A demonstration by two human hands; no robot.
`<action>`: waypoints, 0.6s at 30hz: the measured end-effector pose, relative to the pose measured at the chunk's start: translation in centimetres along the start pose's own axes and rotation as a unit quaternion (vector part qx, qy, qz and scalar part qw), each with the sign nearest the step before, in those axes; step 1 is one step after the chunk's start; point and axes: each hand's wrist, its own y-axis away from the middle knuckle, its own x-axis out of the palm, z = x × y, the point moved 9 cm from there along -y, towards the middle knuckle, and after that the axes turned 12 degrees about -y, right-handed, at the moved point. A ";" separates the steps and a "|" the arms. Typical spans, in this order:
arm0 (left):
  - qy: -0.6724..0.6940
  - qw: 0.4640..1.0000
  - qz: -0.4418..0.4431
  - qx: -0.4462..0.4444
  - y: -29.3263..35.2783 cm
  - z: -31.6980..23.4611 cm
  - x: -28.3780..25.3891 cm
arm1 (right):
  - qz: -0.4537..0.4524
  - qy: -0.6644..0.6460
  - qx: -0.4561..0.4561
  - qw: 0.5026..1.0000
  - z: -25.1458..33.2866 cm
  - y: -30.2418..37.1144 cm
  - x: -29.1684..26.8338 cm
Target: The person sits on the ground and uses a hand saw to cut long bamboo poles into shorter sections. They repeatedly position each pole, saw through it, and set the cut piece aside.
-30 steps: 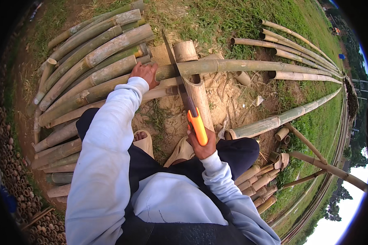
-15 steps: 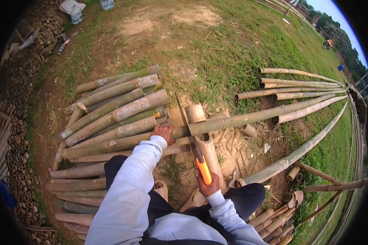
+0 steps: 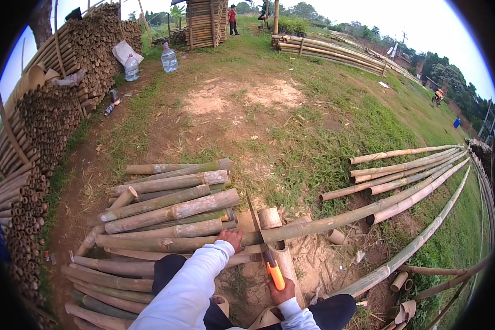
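Our view has just swung upward: the yard opens out, with stacked bamboo (image 3: 100, 47), two clear bottles (image 3: 169, 59) and, farther back, a person in a red top (image 3: 233, 21) now showing. Down at the work, the arrangement matches what we had a moment ago, so the change seems to be in where our head points rather than in the sawing position.

The long bamboo pole (image 3: 313, 226) lies over the far end of a thick bamboo log (image 3: 284, 263), and a short stub (image 3: 269, 219) shows just past the pole; we cannot tell whether stub and log are one piece. The grip of our right hand (image 3: 282, 292) is closed around the orange handle of the saw (image 3: 275, 275), whose blade crosses the pole over the log's far end. Our left hand (image 3: 230, 240) is clasped over the pole just left of the blade, near but apart from it.

From this flatter angle we see less of the contact, and we cannot tell how deep any cut goes. Cut bamboo lengths (image 3: 171, 212) lie on the ground to our left, more poles (image 3: 401, 166) to our right.
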 end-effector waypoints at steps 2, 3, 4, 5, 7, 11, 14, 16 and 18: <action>-0.020 0.999 -0.043 0.006 0.0 -0.7 -0.7 | 0.005 -0.052 0.066 0.996 -2.8 6.4 -2.9; -0.022 0.999 -0.032 -0.002 0.7 -0.8 0.1 | 0.020 -0.031 0.042 0.998 0.5 9.6 -3.8; -0.025 0.999 -0.033 -0.010 0.6 -0.5 -0.3 | 0.032 -0.009 0.006 0.999 4.2 11.9 -4.5; -0.012 0.999 -0.035 -0.014 0.4 -0.7 -0.4 | 0.000 -0.057 0.056 0.997 3.8 13.2 -5.3; -0.004 0.999 -0.041 -0.013 -0.1 -1.1 -1.4 | -0.006 -0.017 0.027 0.999 3.4 9.2 -4.8; -0.012 0.999 -0.042 -0.007 -0.4 -1.9 -0.4 | -0.017 -0.004 -0.028 0.999 1.8 -2.5 0.3; -0.007 0.999 -0.051 -0.012 -0.6 0.0 -1.2 | -0.026 0.002 -0.028 0.999 2.3 -2.7 1.0; 0.001 0.998 -0.059 -0.016 -0.5 0.1 -1.1 | -0.019 -0.031 -0.024 0.999 1.8 1.5 -0.4; -0.002 0.998 -0.069 -0.010 -0.1 -0.8 -1.4 | -0.018 -0.036 -0.018 0.999 2.4 7.8 -3.4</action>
